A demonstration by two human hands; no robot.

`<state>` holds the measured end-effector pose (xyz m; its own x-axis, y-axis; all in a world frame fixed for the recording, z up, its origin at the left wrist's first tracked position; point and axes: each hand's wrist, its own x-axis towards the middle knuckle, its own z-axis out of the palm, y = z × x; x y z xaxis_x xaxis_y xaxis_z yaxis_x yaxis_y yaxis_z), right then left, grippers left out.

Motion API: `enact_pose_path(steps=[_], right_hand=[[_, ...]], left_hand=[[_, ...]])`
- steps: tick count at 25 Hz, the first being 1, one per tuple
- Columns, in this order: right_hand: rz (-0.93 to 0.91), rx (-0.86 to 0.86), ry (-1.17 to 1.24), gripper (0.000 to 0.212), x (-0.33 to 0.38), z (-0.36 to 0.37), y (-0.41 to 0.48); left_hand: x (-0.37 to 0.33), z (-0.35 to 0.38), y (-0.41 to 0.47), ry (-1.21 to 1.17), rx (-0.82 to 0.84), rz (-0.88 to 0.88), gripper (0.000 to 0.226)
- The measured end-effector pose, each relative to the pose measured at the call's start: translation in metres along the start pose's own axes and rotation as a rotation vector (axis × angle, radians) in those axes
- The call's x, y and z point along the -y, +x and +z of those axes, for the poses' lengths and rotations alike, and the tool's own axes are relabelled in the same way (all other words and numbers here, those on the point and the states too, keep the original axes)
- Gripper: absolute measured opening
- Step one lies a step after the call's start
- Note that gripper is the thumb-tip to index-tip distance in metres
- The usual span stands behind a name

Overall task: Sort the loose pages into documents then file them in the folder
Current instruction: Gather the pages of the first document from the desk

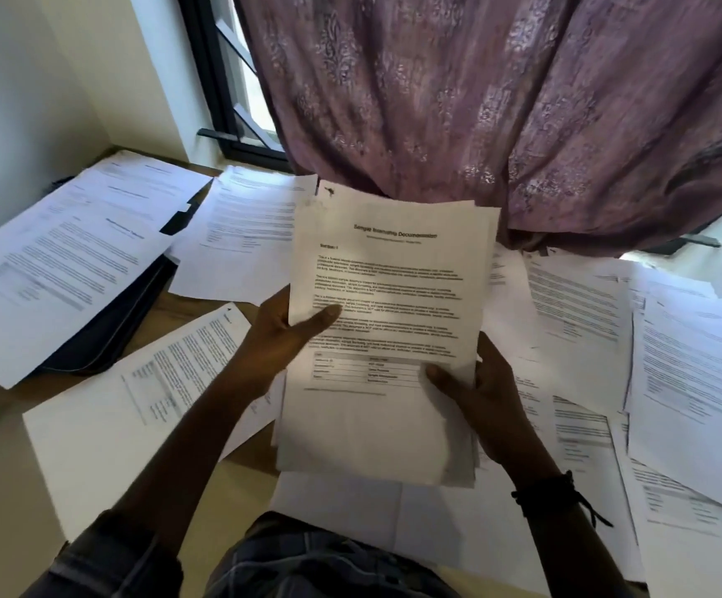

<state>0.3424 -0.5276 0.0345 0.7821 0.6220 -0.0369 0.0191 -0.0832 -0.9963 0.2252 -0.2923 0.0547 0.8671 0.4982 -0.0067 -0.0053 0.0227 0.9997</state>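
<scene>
**Obscured and Illegible Areas**

Body text on the held stack (387, 304) is too blurred to read; the dark folder (104, 334) lies mostly hidden under pages (65, 261); right-hand sheets (696, 381) are cut off by the frame edge; the table (191, 308) is largely covered.

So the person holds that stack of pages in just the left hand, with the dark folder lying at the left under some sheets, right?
Not quite: the head view shows both hands on the stack of pages, left hand and right hand. The dark folder does lie at the left under some sheets.
</scene>
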Motion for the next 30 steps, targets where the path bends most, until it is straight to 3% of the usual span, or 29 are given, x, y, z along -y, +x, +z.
enact_pose_path(steps=[3, 7, 9, 12, 14, 16, 18, 22, 24, 27, 30], right_hand=[[0.047, 0.119, 0.006, 0.042, 0.0, 0.039, 0.01], [0.384, 0.111, 0.136, 0.042, -0.017, 0.094, 0.026], [0.355, 0.103, -0.128, 0.026, -0.033, 0.125, 0.034], [0.028, 0.264, -0.62, 0.029, -0.062, 0.172, 0.033], [-0.166, 0.235, -0.942, 0.026, -0.077, 0.199, 0.034], [-0.11, 0.2, -1.091, 0.044, -0.073, 0.215, 0.038], [0.061, 0.269, -1.01, 0.063, -0.066, 0.22, 0.045], [0.173, 0.293, -1.013, 0.085, -0.065, 0.221, 0.056], [0.156, 0.286, -1.035, 0.079, -0.072, 0.222, 0.054], [0.078, 0.225, -0.965, 0.053, -0.072, 0.222, 0.051], [0.112, 0.138, -0.588, 0.035, -0.045, 0.221, 0.048]], left_hand=[[0.004, -0.041, -0.012, 0.041, -0.072, -0.112, 0.032], [0.0, -0.103, -0.04, -0.09, -0.348, -0.138, 0.028], [-0.008, -0.138, -0.059, -0.127, -0.452, -0.129, 0.027], [-0.015, -0.178, -0.081, -0.096, -0.491, -0.122, 0.022], [-0.014, -0.199, -0.091, -0.092, -0.496, -0.117, 0.028], [-0.011, -0.214, -0.099, -0.076, -0.492, -0.116, 0.03], [-0.009, -0.225, -0.105, -0.063, -0.492, -0.125, 0.029], [-0.004, -0.238, -0.112, -0.044, -0.478, -0.149, 0.029], [-0.001, -0.242, -0.114, -0.054, -0.469, -0.16, 0.026], [0.004, -0.249, -0.115, -0.055, -0.43, -0.164, 0.029], [0.006, -0.255, -0.116, -0.07, -0.43, -0.171, 0.032]])
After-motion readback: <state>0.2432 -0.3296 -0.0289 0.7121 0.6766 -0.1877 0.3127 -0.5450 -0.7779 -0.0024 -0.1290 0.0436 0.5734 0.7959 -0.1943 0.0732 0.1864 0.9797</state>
